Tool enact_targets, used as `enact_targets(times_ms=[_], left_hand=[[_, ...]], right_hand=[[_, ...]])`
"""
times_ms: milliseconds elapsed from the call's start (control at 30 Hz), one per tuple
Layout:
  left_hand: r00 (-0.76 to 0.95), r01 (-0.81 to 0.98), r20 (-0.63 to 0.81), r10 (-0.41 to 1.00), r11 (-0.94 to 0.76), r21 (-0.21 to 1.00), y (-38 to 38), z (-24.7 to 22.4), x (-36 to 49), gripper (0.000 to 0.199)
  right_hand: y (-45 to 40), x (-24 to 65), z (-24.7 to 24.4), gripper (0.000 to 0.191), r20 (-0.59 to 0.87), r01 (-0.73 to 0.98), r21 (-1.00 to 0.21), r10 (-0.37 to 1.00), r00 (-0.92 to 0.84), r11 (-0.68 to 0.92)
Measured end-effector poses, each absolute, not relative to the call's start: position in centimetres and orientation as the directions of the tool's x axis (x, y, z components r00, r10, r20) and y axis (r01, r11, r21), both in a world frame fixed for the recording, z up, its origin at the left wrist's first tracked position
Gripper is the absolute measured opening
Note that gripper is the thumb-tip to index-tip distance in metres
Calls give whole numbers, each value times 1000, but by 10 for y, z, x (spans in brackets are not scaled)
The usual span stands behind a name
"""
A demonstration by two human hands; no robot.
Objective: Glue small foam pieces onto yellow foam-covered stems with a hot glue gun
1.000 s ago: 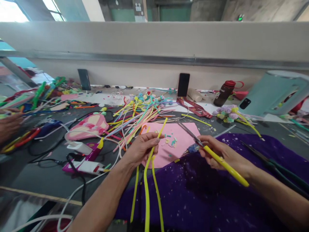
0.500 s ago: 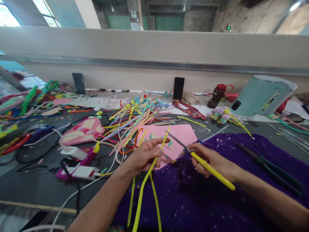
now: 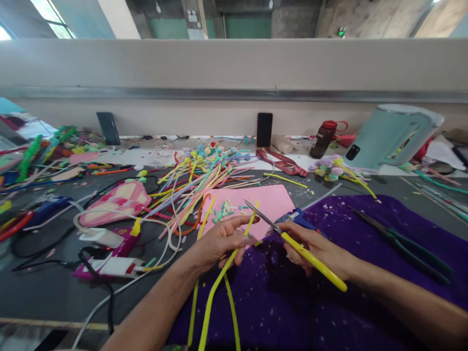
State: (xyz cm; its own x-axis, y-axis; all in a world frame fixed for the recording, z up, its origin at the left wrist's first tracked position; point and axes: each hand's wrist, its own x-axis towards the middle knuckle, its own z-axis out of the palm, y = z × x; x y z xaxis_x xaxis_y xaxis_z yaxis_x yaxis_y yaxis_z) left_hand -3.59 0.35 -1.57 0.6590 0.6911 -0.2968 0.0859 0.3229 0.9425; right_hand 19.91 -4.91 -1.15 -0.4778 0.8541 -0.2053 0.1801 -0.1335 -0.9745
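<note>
My left hand (image 3: 228,239) pinches a yellow pipe cleaner (image 3: 215,287) between thumb and fingers. Its short upper end pokes up past the fingertips, while the long part hangs down toward me. Two more yellow strands hang beneath the hand. In my right hand (image 3: 310,246) are yellow-handled scissors (image 3: 314,261), their pointed blades reaching left to the upper end of the pipe cleaner. Whether the blades touch it I cannot tell. Under both hands lies a pink sheet (image 3: 274,197) with small green and white cut bits (image 3: 224,209). Partly behind my right hand is a blue glue gun (image 3: 298,217).
A purple cloth (image 3: 340,229) covers the near table, with dark-handled pliers (image 3: 402,248) at right. Coloured pipe cleaners (image 3: 204,175) are heaped beyond. A pink power strip (image 3: 109,258) and cables lie left. Two phones, a brown bottle (image 3: 323,139) and a mint kettle (image 3: 395,139) stand behind.
The whole view has shifted slightly, so the scene sits a little further left. Both hands keep their grips, and the scissors remain by the pipe cleaner's upper end.
</note>
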Motion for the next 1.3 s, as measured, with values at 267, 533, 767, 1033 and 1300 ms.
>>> enact_targets(times_ms=[267, 533, 767, 1033, 1300], left_hand=[[675, 140, -318, 666, 307, 941, 4, -16, -36, 52], [630, 227, -371, 683, 295, 928, 8, -25, -37, 31], [590, 412, -411, 695, 179, 894, 3, -24, -26, 27], [576, 452, -317, 754, 30, 891, 0, -22, -26, 27], [563, 428, -338, 754, 85, 900, -14, -17, -24, 27]], right_hand=[[-50, 200, -16, 41, -240, 272, -954, 861, -448, -125], [-48, 200, -12, 30, -427, 173, -904, 805, -412, -390], [-54, 205, -23, 30, -580, 69, -787, 697, -421, -613], [-60, 195, -17, 31, -601, 77, -779, 707, -373, -622], [-70, 192, -18, 28, -559, 101, -819, 743, -369, -565]])
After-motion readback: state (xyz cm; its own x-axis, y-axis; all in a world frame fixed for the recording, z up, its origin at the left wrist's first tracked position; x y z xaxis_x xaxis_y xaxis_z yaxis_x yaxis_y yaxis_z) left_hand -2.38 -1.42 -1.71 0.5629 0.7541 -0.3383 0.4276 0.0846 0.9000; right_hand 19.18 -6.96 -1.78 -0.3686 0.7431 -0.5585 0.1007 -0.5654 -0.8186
